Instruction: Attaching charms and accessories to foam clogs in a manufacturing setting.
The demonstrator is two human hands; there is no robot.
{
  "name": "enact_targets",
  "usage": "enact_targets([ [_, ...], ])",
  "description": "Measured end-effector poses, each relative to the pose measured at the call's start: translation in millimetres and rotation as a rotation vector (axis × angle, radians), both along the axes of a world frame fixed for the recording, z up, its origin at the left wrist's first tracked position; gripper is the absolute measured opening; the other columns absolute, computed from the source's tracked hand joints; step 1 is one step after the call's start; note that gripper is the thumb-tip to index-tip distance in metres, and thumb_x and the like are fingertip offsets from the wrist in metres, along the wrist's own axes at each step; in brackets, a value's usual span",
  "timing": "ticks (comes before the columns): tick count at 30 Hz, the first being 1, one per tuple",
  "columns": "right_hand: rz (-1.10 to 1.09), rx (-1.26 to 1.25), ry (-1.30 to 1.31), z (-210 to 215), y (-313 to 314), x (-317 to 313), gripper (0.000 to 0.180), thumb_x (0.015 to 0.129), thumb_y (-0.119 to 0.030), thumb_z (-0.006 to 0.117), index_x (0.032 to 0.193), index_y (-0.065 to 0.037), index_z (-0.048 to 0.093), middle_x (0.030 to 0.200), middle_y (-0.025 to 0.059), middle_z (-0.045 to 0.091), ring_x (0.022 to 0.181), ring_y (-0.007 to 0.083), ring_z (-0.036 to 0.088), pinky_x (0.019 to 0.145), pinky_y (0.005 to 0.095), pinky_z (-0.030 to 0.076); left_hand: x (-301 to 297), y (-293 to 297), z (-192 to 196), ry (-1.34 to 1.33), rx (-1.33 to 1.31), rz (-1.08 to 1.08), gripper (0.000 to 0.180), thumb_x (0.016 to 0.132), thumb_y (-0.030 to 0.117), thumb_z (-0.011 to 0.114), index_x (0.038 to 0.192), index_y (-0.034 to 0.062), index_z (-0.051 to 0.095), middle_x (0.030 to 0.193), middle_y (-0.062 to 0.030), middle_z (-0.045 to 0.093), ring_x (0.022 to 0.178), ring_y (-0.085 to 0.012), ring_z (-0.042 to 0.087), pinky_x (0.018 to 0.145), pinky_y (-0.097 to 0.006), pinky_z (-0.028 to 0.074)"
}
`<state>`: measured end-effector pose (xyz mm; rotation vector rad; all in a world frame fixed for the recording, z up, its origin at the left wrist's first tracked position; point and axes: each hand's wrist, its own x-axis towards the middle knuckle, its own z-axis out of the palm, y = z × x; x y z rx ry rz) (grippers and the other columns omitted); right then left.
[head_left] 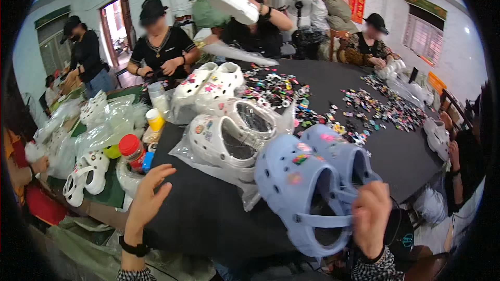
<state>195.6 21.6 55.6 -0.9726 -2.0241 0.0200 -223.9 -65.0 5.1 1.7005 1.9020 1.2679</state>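
Pair of pale blue clogs [276, 171] gripped at the back by the right hand [371, 218], kinda blurry. Left hand [152, 198] is held open near a red-lidded jar [132, 148]. Bagged white clogs [205, 138] and tons of colorful charms [276, 91] are spread on the black table [416, 164].

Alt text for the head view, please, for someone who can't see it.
The right hand grips a pair of light-blue clogs at the heel end; the left hand is open and empty. On a black table lie bagged white clogs and scattered colourful shoe charms, with co-workers around.
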Motion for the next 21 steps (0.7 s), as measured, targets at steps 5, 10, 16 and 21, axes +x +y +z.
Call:
enact_targets([
  [5, 0.283, -0.18, -0.274, -6.2, -16.1, -4.8, 0.046, 0.069, -0.052, 0.076, 0.068, -0.01, 0.057, 0.08, 0.008, 0.055, 0.074, 0.0251, 0.052, 0.069, 0.0367, 0.039, 63.0, 28.3, 38.8, 0.223, -0.027, -0.27, 0.037, 0.086, 0.006, 0.059, 0.124, 0.0029, 0.057, 0.136, -0.016, 0.049, 0.126, -0.0321, 0.047, 0.105, -0.039, 0.036],
  [10, 0.243, -0.126, -0.275, -24.7, -22.2, -0.5, 0.043, 0.062, -0.043, 0.083, 0.066, -0.01, 0.056, 0.077, 0.0051, 0.056, 0.066, 0.0205, 0.053, 0.06, 0.0333, 0.039, 87.8, 90.4, 43.8, 0.494, 0.131, -0.283, 0.046, 0.087, 0.01, 0.06, 0.132, 0.0045, 0.05, 0.138, -0.0168, 0.046, 0.133, -0.0339, 0.037, 0.109, -0.041, 0.031],
  [16, 0.131, -0.035, -0.118, -26.2, -40.3, -1.8, 0.032, 0.066, -0.023, 0.081, 0.07, -0.004, 0.055, 0.073, 0.0087, 0.052, 0.065, 0.028, 0.053, 0.058, 0.0381, 0.041, 110.7, 201.3, 24.5, 0.621, 0.066, -0.406, 0.045, 0.088, 0.025, 0.061, 0.128, 0.0053, 0.053, 0.135, -0.0145, 0.049, 0.129, -0.0308, 0.043, 0.109, -0.047, 0.03],
  [21, 0.153, -0.198, -0.141, -19.0, -37.9, 1.8, 0.027, 0.07, -0.021, 0.077, 0.076, -0.004, 0.057, 0.077, 0.0086, 0.052, 0.068, 0.0279, 0.053, 0.063, 0.0369, 0.042, 93.7, 214.5, 17.3, 0.739, -0.036, -0.436, 0.04, 0.085, 0.038, 0.064, 0.11, 0.007, 0.06, 0.113, -0.0106, 0.06, 0.113, -0.0279, 0.054, 0.107, -0.051, 0.03],
])
